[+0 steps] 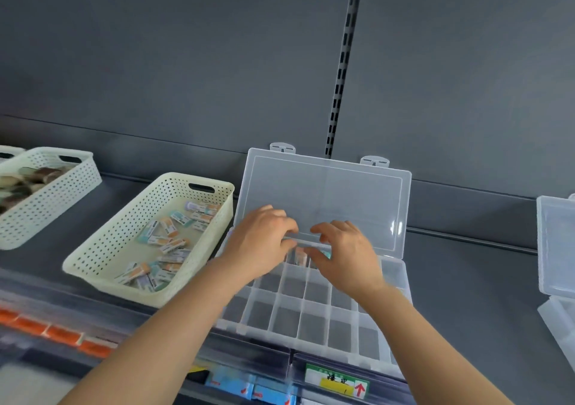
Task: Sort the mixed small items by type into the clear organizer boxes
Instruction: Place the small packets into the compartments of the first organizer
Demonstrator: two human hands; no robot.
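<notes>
While both hands reach over the far row of a clear organizer box (314, 320), the left hand (261, 239) and the right hand (345, 255) sit close together, almost touching. The fingers (286, 224) of both hands are curled downward, those of the right slightly spread. Motion blur makes it impossible to tell whether either hand pinches anything. Between the hands, a small orange-and-white item (300, 255) stands in a far-row compartment. The box rests on a dark grey shelf (466, 295), with its lid (342, 193) open and leaning back against the rear panel. Its nearer compartments show only the shelf beneath. Just left of the box, a cream perforated basket (118, 233) holds the mixed small packets (168, 239), orange, teal and white. Farther left stands a second basket (46, 211) with darker contents. At the right edge is another clear box (557, 249), also open.
</notes>
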